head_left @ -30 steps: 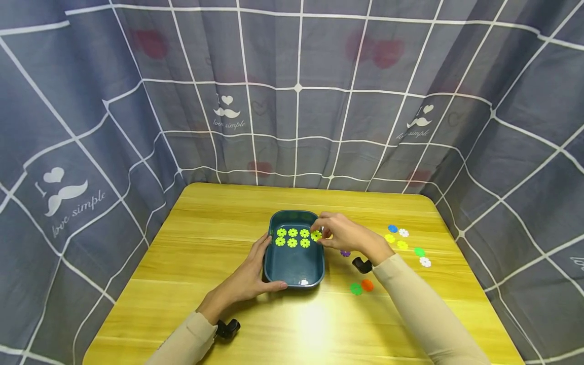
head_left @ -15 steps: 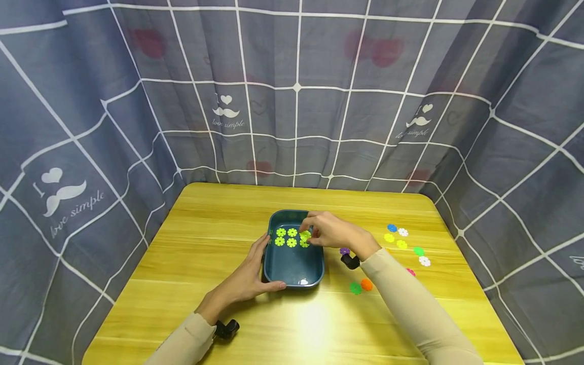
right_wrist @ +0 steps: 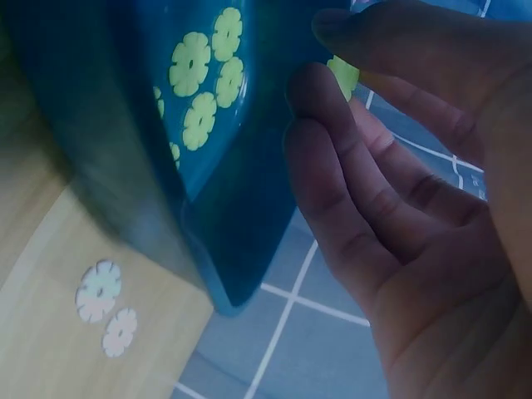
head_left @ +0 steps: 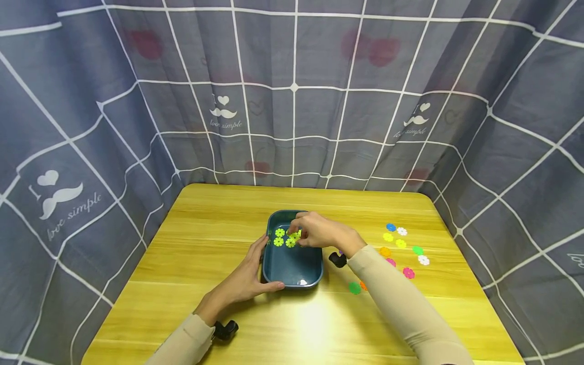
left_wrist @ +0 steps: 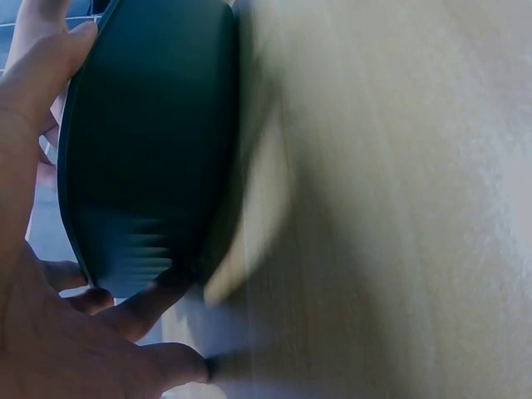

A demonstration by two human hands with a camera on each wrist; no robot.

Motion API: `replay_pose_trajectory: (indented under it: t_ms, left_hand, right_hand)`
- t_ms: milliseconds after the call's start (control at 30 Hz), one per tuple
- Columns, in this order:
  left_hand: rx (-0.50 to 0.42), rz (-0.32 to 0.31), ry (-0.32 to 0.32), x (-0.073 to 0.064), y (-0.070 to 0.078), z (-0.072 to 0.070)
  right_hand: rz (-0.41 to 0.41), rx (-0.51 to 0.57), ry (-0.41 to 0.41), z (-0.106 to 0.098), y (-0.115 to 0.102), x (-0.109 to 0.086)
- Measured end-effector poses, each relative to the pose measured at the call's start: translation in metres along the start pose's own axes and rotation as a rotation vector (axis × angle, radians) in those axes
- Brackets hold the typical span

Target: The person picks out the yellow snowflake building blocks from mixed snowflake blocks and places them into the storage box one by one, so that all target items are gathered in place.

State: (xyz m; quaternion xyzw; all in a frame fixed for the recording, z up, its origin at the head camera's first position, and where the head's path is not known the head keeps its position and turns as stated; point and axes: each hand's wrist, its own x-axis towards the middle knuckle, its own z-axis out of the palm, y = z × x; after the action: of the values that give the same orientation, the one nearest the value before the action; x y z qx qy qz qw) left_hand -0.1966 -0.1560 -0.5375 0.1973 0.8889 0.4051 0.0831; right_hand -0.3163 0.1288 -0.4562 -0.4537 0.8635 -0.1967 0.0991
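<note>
A deep blue-green rectangular dish (head_left: 294, 266) stands mid-table. My left hand (head_left: 246, 276) holds its near-left corner, thumb along the near wall and fingers spread against the left side. Thin yellow-green flower-shaped discs (right_wrist: 189, 65) lie in rows on the dish floor. Over the dish's far part, my right hand (head_left: 321, 230) pinches one more yellow-green disc (right_wrist: 342, 76) between thumb and fingers. That hand partly covers the discs beneath it in the head view. In the left wrist view, the dish (left_wrist: 150, 125) blocks sight of its contents.
Loose flower discs lie right of the dish: blue (head_left: 391, 227), white (head_left: 402, 231), yellow (head_left: 401, 244), orange (head_left: 385, 252), pink (head_left: 408, 273) and green (head_left: 355, 288). The right forearm passes over some. A grey checked curtain (head_left: 319, 116) surrounds the wooden table (head_left: 205, 213).
My right hand has moved left across the dish, from its right side toward the middle, with the pinched disc. Pink and orange discs have come out from behind the forearm. The left hand stays put.
</note>
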Motion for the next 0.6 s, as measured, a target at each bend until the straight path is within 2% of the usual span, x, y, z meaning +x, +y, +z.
replay_pose_trajectory:
  t_ms: [200, 600]
  left_hand:
    - [-0.018, 0.008, 0.003, 0.001, -0.001, 0.0]
    - [-0.049, 0.025, 0.011, 0.0, -0.002, 0.001]
  right_hand:
    - [0.025, 0.014, -0.026, 0.004, -0.002, 0.009]
    - [-0.013, -0.04, -0.038, 0.012, -0.006, 0.026]
